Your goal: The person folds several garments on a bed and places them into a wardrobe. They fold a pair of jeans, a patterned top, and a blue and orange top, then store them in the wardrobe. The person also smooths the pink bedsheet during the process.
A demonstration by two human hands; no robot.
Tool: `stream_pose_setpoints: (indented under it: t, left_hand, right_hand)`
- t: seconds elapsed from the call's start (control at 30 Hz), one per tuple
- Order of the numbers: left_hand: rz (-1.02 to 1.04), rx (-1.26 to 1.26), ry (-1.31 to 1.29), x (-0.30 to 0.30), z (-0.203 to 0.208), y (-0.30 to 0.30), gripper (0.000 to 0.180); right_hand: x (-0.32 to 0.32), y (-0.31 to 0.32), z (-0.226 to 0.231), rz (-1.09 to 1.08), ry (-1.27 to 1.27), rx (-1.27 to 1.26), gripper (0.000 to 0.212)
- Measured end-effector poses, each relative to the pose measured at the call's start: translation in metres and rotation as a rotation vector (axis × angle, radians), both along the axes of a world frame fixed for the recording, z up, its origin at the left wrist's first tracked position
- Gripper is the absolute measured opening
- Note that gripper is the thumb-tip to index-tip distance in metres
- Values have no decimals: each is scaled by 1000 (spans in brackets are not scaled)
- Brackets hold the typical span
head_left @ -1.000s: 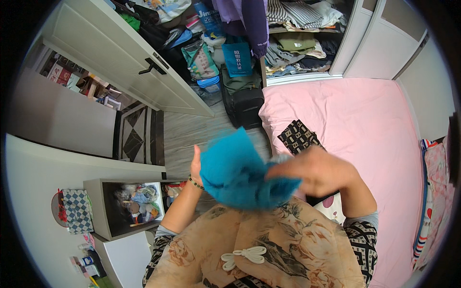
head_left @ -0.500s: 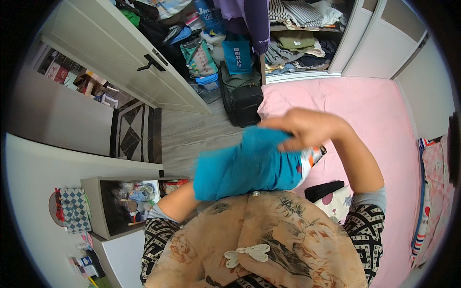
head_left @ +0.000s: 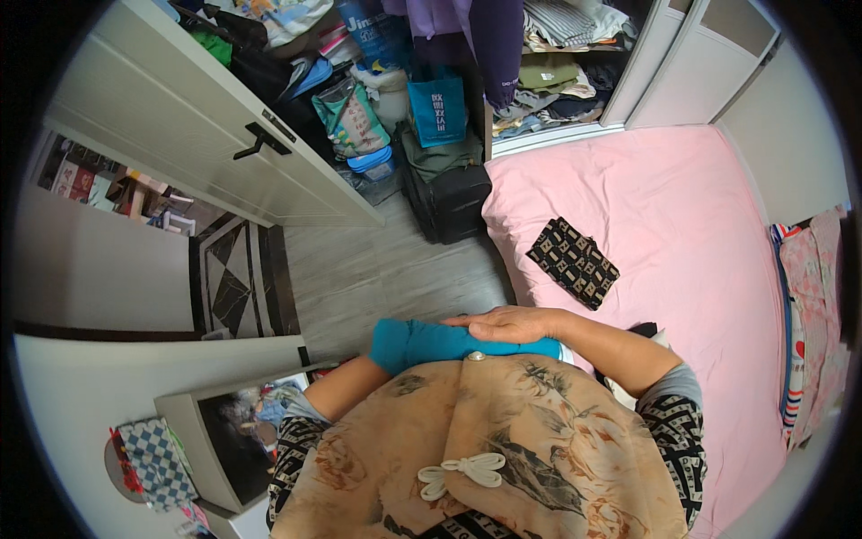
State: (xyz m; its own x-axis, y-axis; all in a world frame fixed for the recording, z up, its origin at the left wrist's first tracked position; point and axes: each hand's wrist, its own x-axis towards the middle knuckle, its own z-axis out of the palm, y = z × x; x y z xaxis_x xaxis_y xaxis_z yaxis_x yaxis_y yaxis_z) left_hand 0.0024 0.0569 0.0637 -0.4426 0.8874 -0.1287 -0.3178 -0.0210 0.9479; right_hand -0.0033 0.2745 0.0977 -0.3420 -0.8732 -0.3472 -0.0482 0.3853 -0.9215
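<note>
A teal piece of clothing (head_left: 415,346) is gathered close against my front, above the floral apron (head_left: 539,431). My right hand (head_left: 512,325) lies flat along its upper edge, fingers stretched out to the left. From the left my forearm (head_left: 348,388) runs in under the cloth, which hides my left hand and its fingers. A bit of white shows at the cloth's right end. On the bed to the right lies a folded black-and-tan patterned garment (head_left: 575,262), apart from both hands. Black and white cloth is partly covered by my right forearm.
The pink bed (head_left: 682,216) fills the right side. Ahead are an open wardrobe with folded clothes (head_left: 552,72), a black bag (head_left: 449,202) on the floor and a teal paper bag (head_left: 438,112). An open door (head_left: 224,117) stands at left, a small cabinet (head_left: 193,431) lower left.
The teal cloth was spread and blurred by motion; now it is a narrower bundle, nearer my body. My right hand came down flat onto it. The patterned garment on the bed has come into view.
</note>
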Motion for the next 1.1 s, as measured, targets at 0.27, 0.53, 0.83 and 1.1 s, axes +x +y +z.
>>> stream_pose_setpoints:
  t: [0.27,0.53,0.83,1.1]
  left_hand:
    - [264,188,-386,-69,-37,-93,59]
    - [114,10,-348,-77,-88,-75,71]
    - [206,387,-742,-118,-103,52,67]
    - [254,292,-534,-179,-66,129,54]
  right_hand:
    - [-1,1,-43,-431,-551,24,68]
    - [-7,-3,-101,-1080,-925,-682,57]
    - [-67,52,-91,-1103,-654,-575,49]
    - [-122,159,-1,-1344,-149,-610,61]
